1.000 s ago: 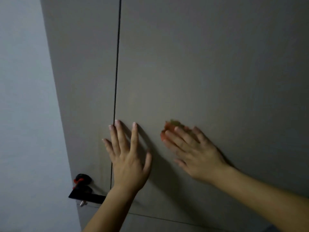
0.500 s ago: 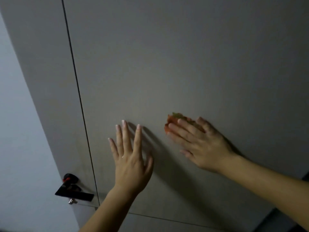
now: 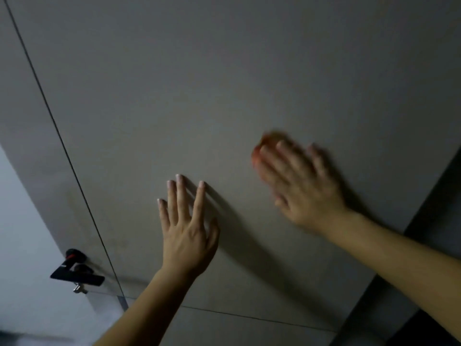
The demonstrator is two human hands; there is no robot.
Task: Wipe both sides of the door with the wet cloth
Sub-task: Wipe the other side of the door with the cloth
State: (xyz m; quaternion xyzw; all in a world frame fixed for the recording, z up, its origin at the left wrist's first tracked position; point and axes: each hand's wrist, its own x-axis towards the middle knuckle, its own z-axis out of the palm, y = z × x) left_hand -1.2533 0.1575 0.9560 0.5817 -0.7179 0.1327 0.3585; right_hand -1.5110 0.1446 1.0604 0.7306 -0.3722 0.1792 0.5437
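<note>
One black handle (image 3: 77, 273) low on door (image 3: 224, 83), left of left hand (image 3: 187, 242)

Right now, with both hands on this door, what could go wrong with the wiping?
The cloth sits under straight fingers of the right hand, pressed, not gripped, so it may slip and drop. The left hand leans flat on the door; if unlatched, it could swing away. Dim light may hide missed patches.

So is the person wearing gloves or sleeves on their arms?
No gloves and no sleeves in view: both forearms are bare. The left hand has pale-tipped nails and a tiny glint on one finger, perhaps a thin ring. The right hand is too blurred to show nails or jewellery.
</note>
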